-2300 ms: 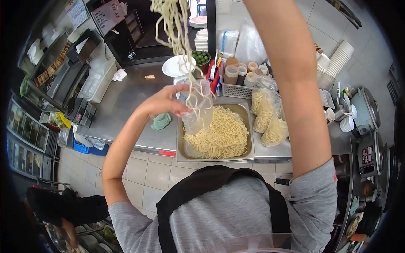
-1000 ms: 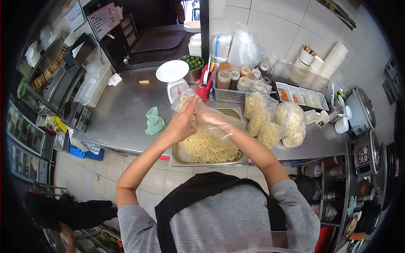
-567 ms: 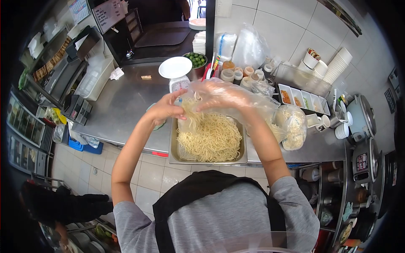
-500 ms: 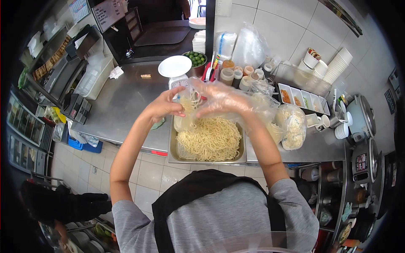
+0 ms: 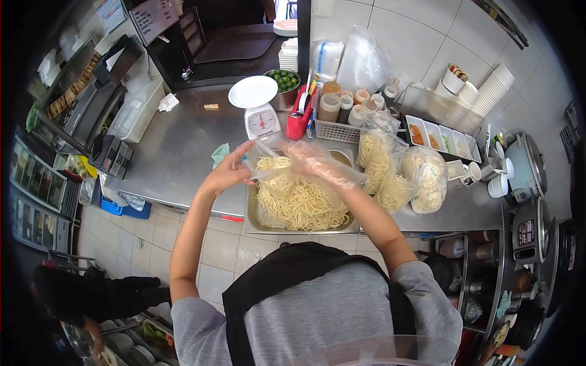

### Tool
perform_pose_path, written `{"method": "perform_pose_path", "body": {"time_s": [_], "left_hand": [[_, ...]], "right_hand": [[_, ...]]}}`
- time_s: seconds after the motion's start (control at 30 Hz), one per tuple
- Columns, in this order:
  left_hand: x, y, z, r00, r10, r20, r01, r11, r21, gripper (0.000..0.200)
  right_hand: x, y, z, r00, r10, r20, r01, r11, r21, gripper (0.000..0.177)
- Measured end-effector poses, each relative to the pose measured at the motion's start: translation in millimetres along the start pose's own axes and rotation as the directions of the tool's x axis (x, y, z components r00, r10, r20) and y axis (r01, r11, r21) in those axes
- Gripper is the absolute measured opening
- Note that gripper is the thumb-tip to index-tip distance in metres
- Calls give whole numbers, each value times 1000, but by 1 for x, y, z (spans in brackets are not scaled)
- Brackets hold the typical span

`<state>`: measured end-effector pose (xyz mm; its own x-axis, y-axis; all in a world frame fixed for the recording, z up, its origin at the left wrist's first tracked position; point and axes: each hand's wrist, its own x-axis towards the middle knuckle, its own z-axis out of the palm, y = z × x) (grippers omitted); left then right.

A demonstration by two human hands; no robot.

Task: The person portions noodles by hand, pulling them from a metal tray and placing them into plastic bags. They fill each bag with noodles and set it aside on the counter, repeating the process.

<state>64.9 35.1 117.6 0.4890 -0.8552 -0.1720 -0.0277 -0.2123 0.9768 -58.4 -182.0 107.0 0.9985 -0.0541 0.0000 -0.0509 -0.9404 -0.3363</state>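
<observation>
A metal tray [image 5: 251,223] of loose yellow noodles [image 5: 308,204] lies in front of me on the steel counter. Over its far left part is a clear plastic bag [image 5: 271,174] with noodles in it. My left hand [image 5: 229,169], bare, pinches the bag's left edge. My right hand [image 5: 311,161], in a clear plastic glove, is at the bag's right side over the tray; its fingertips are partly hidden by plastic. Several filled noodle bags [image 5: 397,183] stand right of the tray.
Behind the tray are a white scale [image 5: 262,123], a red tape dispenser [image 5: 298,119], a bowl of green limes [image 5: 284,85] and a basket [image 5: 337,131] of sauce bottles. Toppings containers [image 5: 441,139] stand at right. A person in black [image 5: 104,293] is at lower left.
Both hands have come down slightly with the bag, nearer the tray. The bag now hangs lower, with its noodles over those in the tray. The scale and tape dispenser are less covered.
</observation>
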Motion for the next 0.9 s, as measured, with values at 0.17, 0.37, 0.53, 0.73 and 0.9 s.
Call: {"method": "perform_pose_path", "body": {"time_s": [0.17,0.37,0.53,0.73,0.9], "left_hand": [[7,-13,21,966,186,-179,-163,977,135,79],[-1,24,26,997,69,-38,-73,991,-110,81],[-4,41,20,996,85,-28,-89,971,-220,78],[-31,80,6,971,208,-117,-233,935,-267,71],[-38,103,1,936,292,-198,-338,905,-260,70]], "right_hand": [[-5,5,-42,971,-213,-112,230,684,692,61],[8,-13,-70,962,-228,-149,184,143,972,53],[-4,-50,-101,939,-259,-227,339,576,744,58],[1,-5,-54,915,-404,-15,368,816,447,75],[-8,-8,49,948,-239,212,253,967,-40,63]]}}
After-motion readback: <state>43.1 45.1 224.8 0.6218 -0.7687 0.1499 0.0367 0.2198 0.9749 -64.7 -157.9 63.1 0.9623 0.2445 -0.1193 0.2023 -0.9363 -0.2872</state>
